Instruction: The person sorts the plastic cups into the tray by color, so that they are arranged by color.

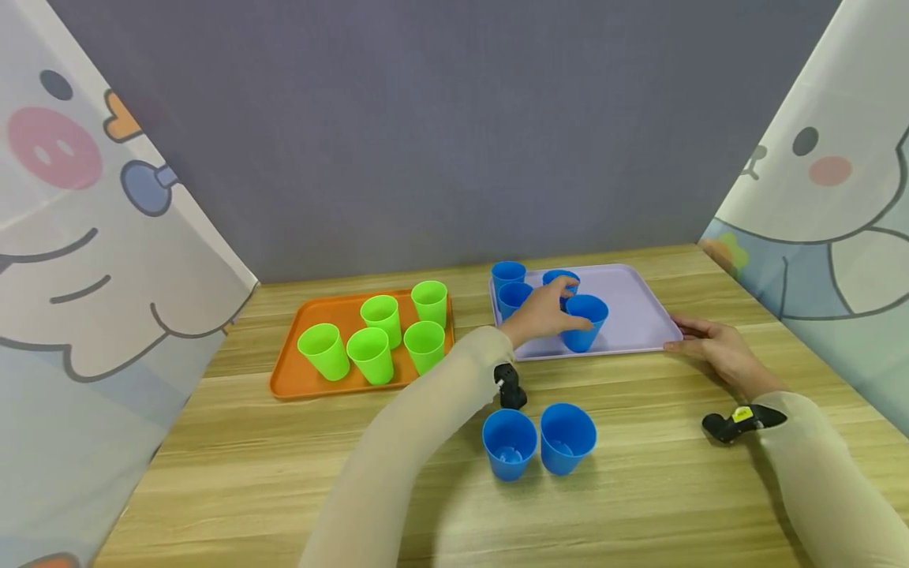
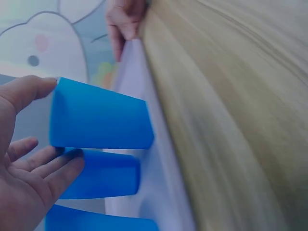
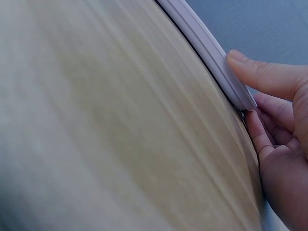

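Observation:
My left hand (image 1: 543, 314) is over the lilac tray (image 1: 632, 308), its thumb and fingertips at opposite sides of the rim of a blue cup (image 1: 586, 325). That cup (image 2: 101, 115) stands upright near the tray's front edge, and other blue cups (image 1: 508, 274) stand on the tray's left half. In the left wrist view a second cup (image 2: 106, 174) is close behind the fingers. My right hand (image 1: 724, 351) pinches the tray's front right corner; the right wrist view shows the thumb on top of the rim (image 3: 211, 57) and fingers at its underside.
An orange tray (image 1: 298, 383) on the left carries several green cups (image 1: 371, 355). Two more blue cups (image 1: 509, 443) stand side by side on the wooden table (image 1: 639, 489), nearer to me. A grey partition (image 1: 440, 142) rises behind, with cartoon-printed cloth (image 1: 78, 260) at both sides.

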Demonstrator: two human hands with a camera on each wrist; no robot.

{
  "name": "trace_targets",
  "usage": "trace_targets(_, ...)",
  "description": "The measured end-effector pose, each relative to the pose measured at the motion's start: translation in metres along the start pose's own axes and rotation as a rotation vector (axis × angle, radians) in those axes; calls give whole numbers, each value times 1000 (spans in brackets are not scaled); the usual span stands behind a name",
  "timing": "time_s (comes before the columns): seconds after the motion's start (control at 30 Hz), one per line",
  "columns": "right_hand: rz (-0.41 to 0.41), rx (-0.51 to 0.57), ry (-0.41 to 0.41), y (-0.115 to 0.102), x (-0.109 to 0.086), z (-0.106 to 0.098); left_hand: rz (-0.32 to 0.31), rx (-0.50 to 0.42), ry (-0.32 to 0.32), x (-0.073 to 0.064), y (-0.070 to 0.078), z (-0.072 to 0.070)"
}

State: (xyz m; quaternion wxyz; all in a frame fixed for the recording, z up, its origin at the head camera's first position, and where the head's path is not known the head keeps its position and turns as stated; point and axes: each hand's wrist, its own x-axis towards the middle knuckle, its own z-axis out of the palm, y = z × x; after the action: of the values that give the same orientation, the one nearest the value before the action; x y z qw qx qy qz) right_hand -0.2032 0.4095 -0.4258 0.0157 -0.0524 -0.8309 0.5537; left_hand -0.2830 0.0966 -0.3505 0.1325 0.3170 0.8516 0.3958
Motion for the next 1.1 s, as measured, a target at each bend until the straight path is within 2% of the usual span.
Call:
trace_targets(0.2,-16,6,5,1,0,-1,-3,-118,52,0,5,-15)
trace_targets(0.47,-12,-14,11,-1,1,-1,2,-231,55,-9,10,-33)
trace_targets(0.7,-24,16,7,0,1,-3,83,-338,67,-26,10,-45)
trace_targets(0.8,-29,30,9,0,1,-4,146,-375,44,-34,10,-50)
trace_targets(0.93,-20,38,6,2,2,-3,233,-423,-24,-48,9,-54)
trace_targets(1.1,-3,23,-6,4,1,-2,288,-462,-130,-72,2,-54)
